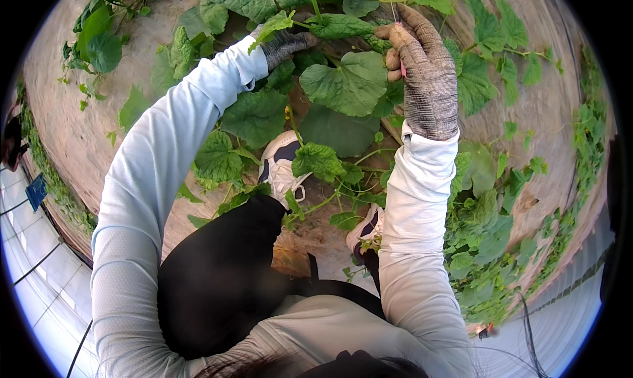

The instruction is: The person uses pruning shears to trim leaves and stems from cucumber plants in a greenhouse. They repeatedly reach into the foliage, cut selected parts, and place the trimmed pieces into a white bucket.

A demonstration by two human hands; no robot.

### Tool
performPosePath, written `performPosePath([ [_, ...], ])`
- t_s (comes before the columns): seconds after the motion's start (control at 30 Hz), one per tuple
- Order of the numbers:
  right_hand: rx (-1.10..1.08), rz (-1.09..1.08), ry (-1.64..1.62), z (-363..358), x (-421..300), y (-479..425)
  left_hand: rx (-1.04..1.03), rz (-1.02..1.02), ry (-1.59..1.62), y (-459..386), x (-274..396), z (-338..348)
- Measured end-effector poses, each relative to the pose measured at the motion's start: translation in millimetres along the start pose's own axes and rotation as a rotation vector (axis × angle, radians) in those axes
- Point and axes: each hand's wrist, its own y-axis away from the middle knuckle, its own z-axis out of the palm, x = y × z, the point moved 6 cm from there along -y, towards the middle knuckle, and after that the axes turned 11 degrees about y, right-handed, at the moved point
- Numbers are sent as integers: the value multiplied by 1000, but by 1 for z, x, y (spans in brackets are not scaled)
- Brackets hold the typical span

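Observation:
My right hand [426, 76], in a grey knit glove with brown fingertips, is closed around a slim pink-handled tool [404, 70]. Its thin metal tip points away from me, beside a pale green vine stem [390, 1]; most of the tool is hidden in the fingers. My left hand [287, 46], gloved alike, reaches in among the leaves of a cucumber-like vine. Leaves cover part of it, and whether its fingers hold anything is hidden. A crinkled leaf [341, 26] lies between the hands, with a broad leaf [348, 83] just below.
Vines trail over bare brown soil [163, 76], with denser growth [479, 259] at the right. My shoes [284, 160] stand among stems and leaves. A small yellow flower [287, 113] shows near the left shoe. A blue panel [36, 192] and pale greenhouse-like sheeting [49, 274] are at the left.

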Motion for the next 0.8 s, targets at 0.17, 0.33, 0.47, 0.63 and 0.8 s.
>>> performPosePath([
  [0.17,-80,45,178,2,-10,19,-1,-34,-261,-5,9,5],
  [0.33,-42,-25,53,13,-21,23,-43,4,-178,-11,6,13],
  [0.47,-23,39,-33,16,-23,18,-113,22,-141,-11,12,16],
  [0.63,35,45,-29,10,-30,16,-47,54,124,-18,-25,5],
  [0.8,6,8,184,4,-15,16,-47,179,-168,-12,4,13],
])
